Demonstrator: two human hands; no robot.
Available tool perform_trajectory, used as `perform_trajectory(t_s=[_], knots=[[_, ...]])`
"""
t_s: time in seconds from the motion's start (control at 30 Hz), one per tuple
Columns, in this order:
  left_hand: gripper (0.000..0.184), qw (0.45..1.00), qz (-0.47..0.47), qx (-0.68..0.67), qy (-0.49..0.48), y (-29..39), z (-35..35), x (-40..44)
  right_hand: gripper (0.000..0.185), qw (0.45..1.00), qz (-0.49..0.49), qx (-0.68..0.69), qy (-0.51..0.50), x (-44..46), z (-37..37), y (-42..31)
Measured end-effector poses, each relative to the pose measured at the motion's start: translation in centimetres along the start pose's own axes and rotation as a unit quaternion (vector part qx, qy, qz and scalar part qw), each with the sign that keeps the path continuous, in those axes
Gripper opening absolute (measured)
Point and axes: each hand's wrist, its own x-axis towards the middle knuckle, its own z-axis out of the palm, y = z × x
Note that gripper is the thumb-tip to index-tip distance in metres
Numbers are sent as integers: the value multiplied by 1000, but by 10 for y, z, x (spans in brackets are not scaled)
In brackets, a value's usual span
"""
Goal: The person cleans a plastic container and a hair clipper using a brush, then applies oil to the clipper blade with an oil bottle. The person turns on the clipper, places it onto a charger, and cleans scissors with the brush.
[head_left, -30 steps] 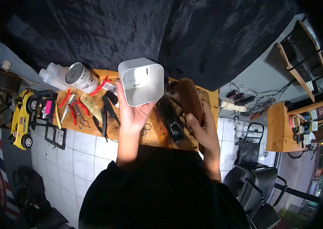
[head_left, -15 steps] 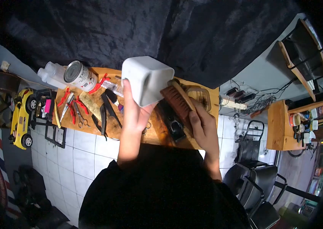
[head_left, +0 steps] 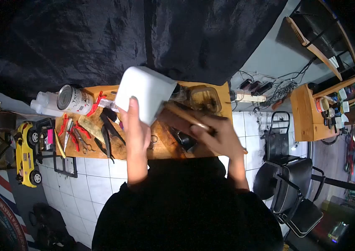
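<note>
My left hand (head_left: 134, 131) grips a white box-shaped container (head_left: 137, 92) from below, its thumb pressed on the near face, and holds it tilted above the wooden table (head_left: 162, 154). A wooden-backed brush (head_left: 188, 115) with brown bristles is clasped in my right hand (head_left: 223, 136). The brush's far end meets the container's right side; motion blurs the bristles. Beneath the brush lies a black hair clipper (head_left: 184, 141), partly hidden. Scissors (head_left: 154, 139) lie just right of my left hand.
Left on the table are a labelled can (head_left: 77, 101), clear bottles (head_left: 45, 102), red-handled clips (head_left: 76, 140), combs (head_left: 109, 125) and more scissors (head_left: 86, 144). A clear tub (head_left: 205, 100) stands at the back right. Black chairs (head_left: 294, 180) and a wooden cabinet (head_left: 303, 113) are farther right.
The container has shifted left and turned in my left hand. My right hand has swung the brush to a flatter angle against it. The whole view has also shifted slightly.
</note>
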Motion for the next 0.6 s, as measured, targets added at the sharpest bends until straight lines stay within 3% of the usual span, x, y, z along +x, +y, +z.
perform_trajectory(t_s=[0.1, 0.17, 0.2, 0.33, 0.43, 0.53, 0.6], knots=[[62, 996, 0, -82, -29, 10, -2, 3, 47, 969, 113, 91, 198, -4, -11, -4], [63, 942, -94, -296, -125, 9, -17, 8, 55, 949, 95, -78, 290, 0, -7, 13], [72, 935, -108, -306, -145, 6, -21, 12, 60, 925, 83, -161, 334, 3, -4, 22], [93, 887, -108, -385, -230, -4, -24, 8, 77, 889, 86, -278, 354, 10, 16, 39], [93, 863, -67, -392, -313, -10, -23, 12, 77, 903, 157, -270, 294, 14, 29, 46], [92, 853, -59, -396, -337, -20, -32, 14, 77, 906, 167, -270, 280, 18, 35, 44], [88, 912, -70, -301, -271, -20, -34, 8, 75, 911, 179, -257, 268, 19, 37, 45]])
